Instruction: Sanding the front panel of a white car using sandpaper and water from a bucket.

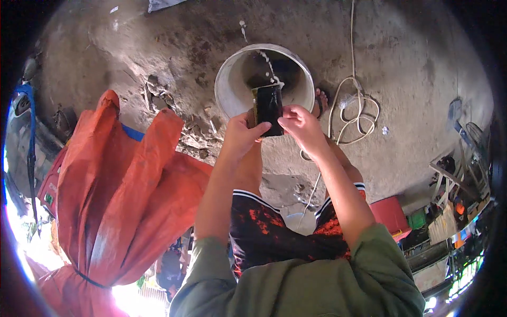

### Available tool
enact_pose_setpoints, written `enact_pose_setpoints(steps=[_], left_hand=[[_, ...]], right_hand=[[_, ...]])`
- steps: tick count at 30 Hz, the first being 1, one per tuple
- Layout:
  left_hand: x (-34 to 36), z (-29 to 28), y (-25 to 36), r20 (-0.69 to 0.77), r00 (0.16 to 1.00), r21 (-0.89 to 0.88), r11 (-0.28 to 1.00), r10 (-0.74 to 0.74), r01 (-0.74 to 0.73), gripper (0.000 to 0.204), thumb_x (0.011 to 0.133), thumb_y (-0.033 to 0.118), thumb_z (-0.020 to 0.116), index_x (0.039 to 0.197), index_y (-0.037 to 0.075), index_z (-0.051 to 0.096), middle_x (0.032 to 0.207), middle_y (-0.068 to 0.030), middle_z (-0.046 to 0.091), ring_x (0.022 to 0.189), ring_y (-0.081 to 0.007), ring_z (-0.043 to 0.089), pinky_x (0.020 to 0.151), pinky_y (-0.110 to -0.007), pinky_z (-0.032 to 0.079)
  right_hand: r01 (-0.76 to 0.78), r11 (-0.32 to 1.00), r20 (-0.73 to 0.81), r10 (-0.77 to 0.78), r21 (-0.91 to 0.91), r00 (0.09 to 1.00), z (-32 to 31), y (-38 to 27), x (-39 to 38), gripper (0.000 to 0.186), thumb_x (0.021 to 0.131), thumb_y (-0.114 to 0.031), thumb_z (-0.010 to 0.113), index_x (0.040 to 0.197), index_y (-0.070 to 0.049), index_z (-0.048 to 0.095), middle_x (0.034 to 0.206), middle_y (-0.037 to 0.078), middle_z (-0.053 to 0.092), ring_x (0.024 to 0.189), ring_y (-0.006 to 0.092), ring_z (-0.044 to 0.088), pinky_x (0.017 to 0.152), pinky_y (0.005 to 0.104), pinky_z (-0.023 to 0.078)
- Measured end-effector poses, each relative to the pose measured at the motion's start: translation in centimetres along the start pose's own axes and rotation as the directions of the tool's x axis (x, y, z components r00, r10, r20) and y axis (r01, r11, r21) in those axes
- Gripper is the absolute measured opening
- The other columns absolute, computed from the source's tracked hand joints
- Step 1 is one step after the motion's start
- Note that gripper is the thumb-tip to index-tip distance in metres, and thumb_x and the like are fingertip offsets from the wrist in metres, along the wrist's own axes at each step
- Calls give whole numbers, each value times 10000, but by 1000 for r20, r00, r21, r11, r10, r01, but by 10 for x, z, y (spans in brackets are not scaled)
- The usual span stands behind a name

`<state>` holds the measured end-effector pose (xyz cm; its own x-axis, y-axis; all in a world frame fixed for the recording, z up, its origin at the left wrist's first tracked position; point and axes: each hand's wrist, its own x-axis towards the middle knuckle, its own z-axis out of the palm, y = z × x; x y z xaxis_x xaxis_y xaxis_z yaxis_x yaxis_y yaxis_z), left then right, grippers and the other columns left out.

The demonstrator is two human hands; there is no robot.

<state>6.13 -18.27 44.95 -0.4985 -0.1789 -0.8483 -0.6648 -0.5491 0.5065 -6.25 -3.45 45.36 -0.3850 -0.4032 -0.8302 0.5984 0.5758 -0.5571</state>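
From the head view, we look down on our two hands, which meet at a black slab (pixel 268 108), flat, rectangular and glossy. We hold it upright in the picture, its far end seen against the mouth of the bucket (pixel 224 79) and its near end between our hands. Our left hand (pixel 242 130) grips the slab by its near left part, the thumb laid across the dark face. Our right hand (pixel 301 126) is drawn narrow at the right edge, fingertips touching the slab — whether they pinch it or only rest there, we cannot tell. A whitish streak (pixel 268 63) runs inside the bucket from the far rim toward the slab's far end. The bucket is pale and round, standing on the stained floor (pixel 412 68) just beyond our knees. A foot (pixel 320 99) shows just beside its right side, and to the right of that a pale cord (pixel 361 127) lies in loose loops. To our left stands a big bundle of orange-red sheet (pixel 119 195), tied near its lower end; well off to the right sits a red box (pixel 390 216).
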Motion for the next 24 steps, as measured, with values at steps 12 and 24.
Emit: enact_pose_setpoints(steps=[12, 24], left_hand=[[51, 13, -52, -56, 980, -494, 858, -189, 137, 379, 940, 336, 575, 1121, 3, 579, 923, -79, 657, 706, -146, 629, 592, -264, 502], [311, -23, -147, -235, 650, 822, 504, 723, -264, 271, 842, 163, 535, 1073, 60, 631, 1084, -166, 645, 996, -347, 621, 903, -452, 488]], right_hand=[[-96, 950, -48, 115, 296, 992, -32, 49, 26, 243, 810, -97, 713, 982, -32, 554, 837, 21, 597, 691, 73, 529, 597, 220, 410], [-141, 903, -46, 134, -406, 990, -34, 33, 41, 236, 769, -90, 706, 914, -16, 535, 699, 54, 588, 616, 110, 561, 579, 267, 461]])
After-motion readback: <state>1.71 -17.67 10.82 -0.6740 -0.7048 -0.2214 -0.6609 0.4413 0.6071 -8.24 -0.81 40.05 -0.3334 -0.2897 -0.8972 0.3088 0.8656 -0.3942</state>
